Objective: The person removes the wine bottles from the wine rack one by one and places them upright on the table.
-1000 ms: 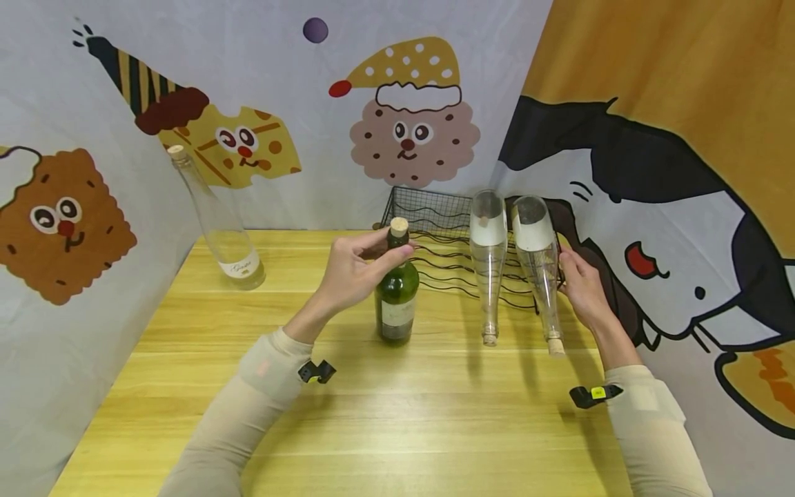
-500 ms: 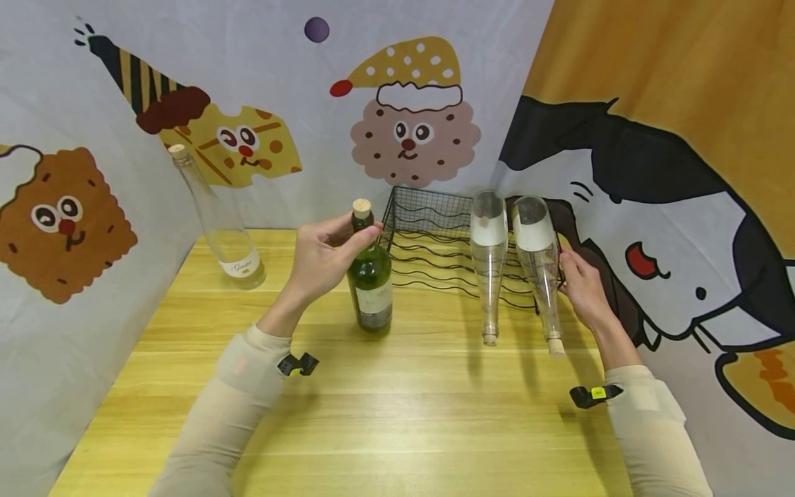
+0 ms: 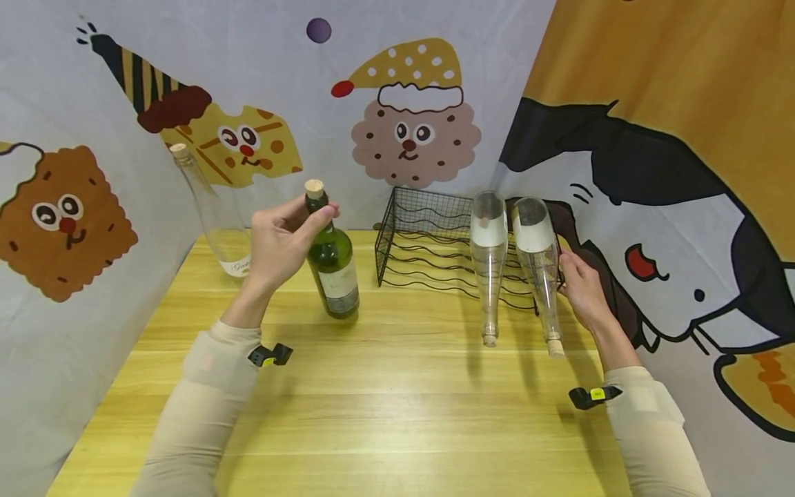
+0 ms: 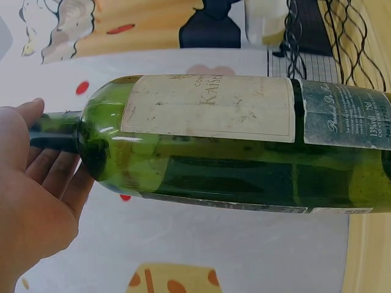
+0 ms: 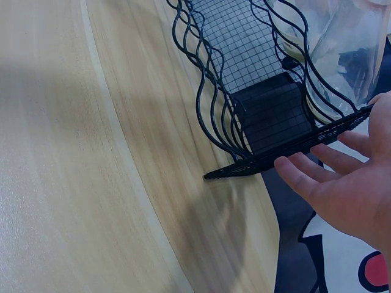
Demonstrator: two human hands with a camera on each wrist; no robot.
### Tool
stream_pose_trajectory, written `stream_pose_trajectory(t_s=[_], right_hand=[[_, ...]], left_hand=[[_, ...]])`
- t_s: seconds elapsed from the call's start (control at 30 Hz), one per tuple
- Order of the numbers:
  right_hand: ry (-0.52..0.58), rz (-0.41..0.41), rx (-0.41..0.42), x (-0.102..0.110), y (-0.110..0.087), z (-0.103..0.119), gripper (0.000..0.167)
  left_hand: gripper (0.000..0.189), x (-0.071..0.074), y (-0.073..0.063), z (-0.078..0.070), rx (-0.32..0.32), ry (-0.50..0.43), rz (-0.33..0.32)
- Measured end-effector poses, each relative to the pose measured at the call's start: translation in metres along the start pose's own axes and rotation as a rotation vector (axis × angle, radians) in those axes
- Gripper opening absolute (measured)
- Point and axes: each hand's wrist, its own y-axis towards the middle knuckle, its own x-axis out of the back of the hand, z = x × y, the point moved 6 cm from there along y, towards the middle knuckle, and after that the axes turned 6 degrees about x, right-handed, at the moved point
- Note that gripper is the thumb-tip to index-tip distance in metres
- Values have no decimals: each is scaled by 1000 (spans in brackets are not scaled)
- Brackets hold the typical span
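My left hand [image 3: 279, 245] grips the neck of a corked green wine bottle [image 3: 332, 259], its cork showing above the fingers. Slightly tilted, this bottle stands left of the black wire bottle rack [image 3: 428, 266]; whether its base touches the table is unclear. In the left wrist view, the cream label of the green bottle [image 4: 208, 107] faces the camera. Two clear corked bottles lie in the rack, neck toward me: one clear bottle [image 3: 488, 262] and, right of it, another clear bottle [image 3: 539, 269]. My right hand [image 3: 584, 286] touches the rack's right end, fingers extended along its outer side.
A tall clear corked bottle [image 3: 214, 214] stands at the back left of the wooden table [image 3: 385, 414], partly hidden by my left hand. Behind the table hangs a cartoon-printed cloth [image 3: 279, 62], close to the rack's back.
My left hand has carried the green wine bottle leftward and slightly away from me, from in front of the rack to its left side. The right hand and the rack stay put.
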Motion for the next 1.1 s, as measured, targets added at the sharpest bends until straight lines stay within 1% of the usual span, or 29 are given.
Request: stream_pose_trajectory(t_s=[0.23, 0.3, 0.47, 0.67, 0.8, 0.93, 1.1], right_hand=[[0, 2, -5, -1, 0, 0, 78], [0, 1, -8, -1, -1, 0, 79], [1, 4, -5, 0, -1, 1, 78], [-2, 2, -11, -1, -1, -1, 79], [-1, 4, -15, -1, -1, -1, 79], [5, 1, -10, -1, -1, 1, 79], [11, -2, -12, -2, -1, 1, 79]], left_hand=[[15, 24, 6, 7, -20, 2, -60], [15, 29, 7, 9, -17, 5, -75], [18, 44, 9, 14, 17, 28, -119], [22, 62, 15, 22, 60, 43, -161], [24, 71, 20, 28, 91, 79, -186], [21, 81, 23, 35, 121, 105, -220], [26, 89, 26, 43, 131, 130, -236]])
